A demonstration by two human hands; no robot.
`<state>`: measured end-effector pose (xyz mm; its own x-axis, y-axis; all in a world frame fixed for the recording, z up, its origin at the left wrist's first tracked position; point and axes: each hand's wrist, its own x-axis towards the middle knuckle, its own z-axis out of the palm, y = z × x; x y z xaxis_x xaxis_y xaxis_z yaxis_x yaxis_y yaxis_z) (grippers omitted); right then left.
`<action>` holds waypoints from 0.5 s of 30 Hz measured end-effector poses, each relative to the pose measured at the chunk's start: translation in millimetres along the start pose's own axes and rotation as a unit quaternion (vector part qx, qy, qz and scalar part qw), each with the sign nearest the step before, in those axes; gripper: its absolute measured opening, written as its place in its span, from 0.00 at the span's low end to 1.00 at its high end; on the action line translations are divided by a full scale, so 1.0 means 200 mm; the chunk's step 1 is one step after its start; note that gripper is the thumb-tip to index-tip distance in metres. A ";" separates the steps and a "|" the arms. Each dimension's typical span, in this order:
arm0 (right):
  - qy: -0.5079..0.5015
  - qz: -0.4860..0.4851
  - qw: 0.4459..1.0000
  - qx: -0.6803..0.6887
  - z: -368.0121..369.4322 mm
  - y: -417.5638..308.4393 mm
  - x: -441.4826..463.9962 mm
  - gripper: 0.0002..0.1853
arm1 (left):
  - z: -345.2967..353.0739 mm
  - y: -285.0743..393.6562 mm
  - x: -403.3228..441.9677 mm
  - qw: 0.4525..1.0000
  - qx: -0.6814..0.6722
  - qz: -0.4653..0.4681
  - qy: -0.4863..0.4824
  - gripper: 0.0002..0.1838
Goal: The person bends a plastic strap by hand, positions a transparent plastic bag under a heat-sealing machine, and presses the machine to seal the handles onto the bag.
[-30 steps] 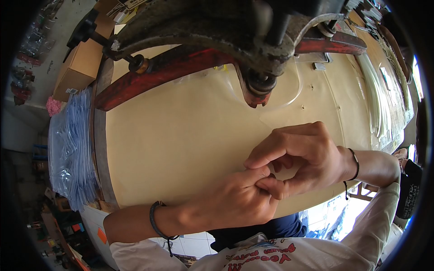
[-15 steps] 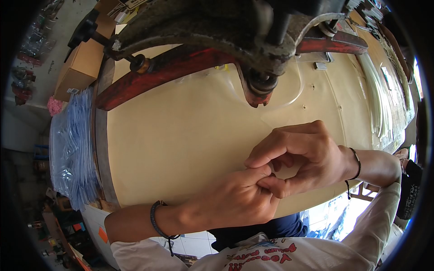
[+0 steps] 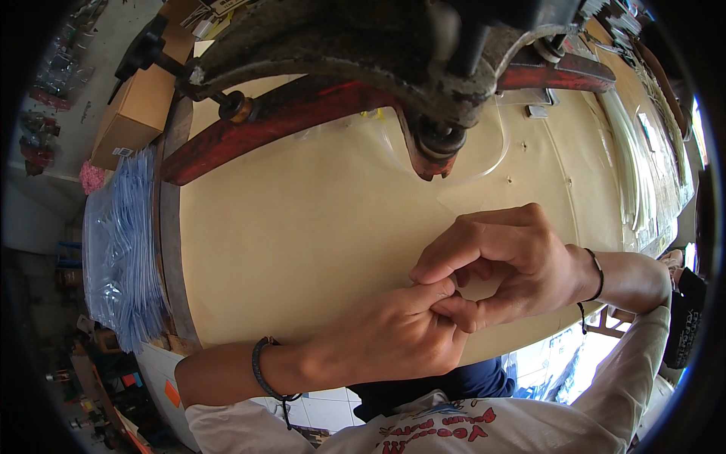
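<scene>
My left hand (image 3: 386, 333) is closed, its fingers curled under and its thumb meeting the fingertips of the other hand. My right hand (image 3: 507, 261) curves into a ring, with thumb and index finger pressed against the left hand's thumb and fingers. Whatever may be between the fingertips is hidden or too small to name. Both hands are held together above the near part of a tan work surface (image 3: 287, 227). Dark cord bracelets circle both wrists.
Above the hands hangs a heavy machine arm (image 3: 302, 45) with a red metal bar (image 3: 280, 129). Folded clear plastic (image 3: 125, 250) lies along the left edge beside a cardboard box (image 3: 136, 113). Pale strips (image 3: 628, 166) lie at the right. A clear strand (image 3: 499, 147) loops behind the machine's foot.
</scene>
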<state>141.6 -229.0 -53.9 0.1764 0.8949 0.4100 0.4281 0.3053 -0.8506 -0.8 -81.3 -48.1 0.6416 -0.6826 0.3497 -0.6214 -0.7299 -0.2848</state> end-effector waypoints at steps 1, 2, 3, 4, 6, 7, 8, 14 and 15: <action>0.000 -0.001 1.000 0.000 0.00 0.00 0.00 0.14 | 0.00 0.00 0.00 1.000 0.004 0.003 0.002 0.09; 0.001 -0.002 1.000 0.001 0.00 0.00 0.00 0.14 | 0.01 0.00 0.00 1.000 0.004 0.002 0.006 0.09; 0.000 -0.002 1.000 -0.003 0.00 0.00 0.00 0.14 | 0.00 0.00 0.00 1.000 -0.002 -0.003 0.003 0.09; -0.002 -0.001 1.000 -0.006 0.00 0.00 0.00 0.14 | 0.00 0.00 0.01 1.000 -0.008 -0.008 0.001 0.09; -0.008 0.005 1.000 -0.017 -0.01 0.00 0.00 0.14 | -0.02 0.00 0.02 0.999 -0.033 -0.028 -0.015 0.09; -0.013 0.011 1.000 -0.025 -0.02 0.00 0.00 0.14 | -0.01 0.00 0.01 0.999 -0.036 -0.028 -0.006 0.10; -0.019 0.015 0.999 -0.032 -0.02 0.00 0.00 0.14 | 0.02 0.01 0.00 0.999 -0.039 -0.029 0.003 0.10; -0.044 0.066 0.996 -0.040 -0.04 -0.03 0.02 0.14 | 0.03 -0.01 0.01 0.992 -0.089 -0.080 0.034 0.10; -0.040 0.061 0.997 -0.034 -0.04 -0.03 0.02 0.14 | 0.03 0.00 0.00 0.991 -0.094 -0.093 0.029 0.10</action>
<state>146.4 -230.1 -45.0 0.1602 0.9483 0.2740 0.4667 0.1718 -0.8676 1.7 -82.0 -52.5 0.7296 -0.5298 0.4324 -0.5713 -0.8197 -0.0403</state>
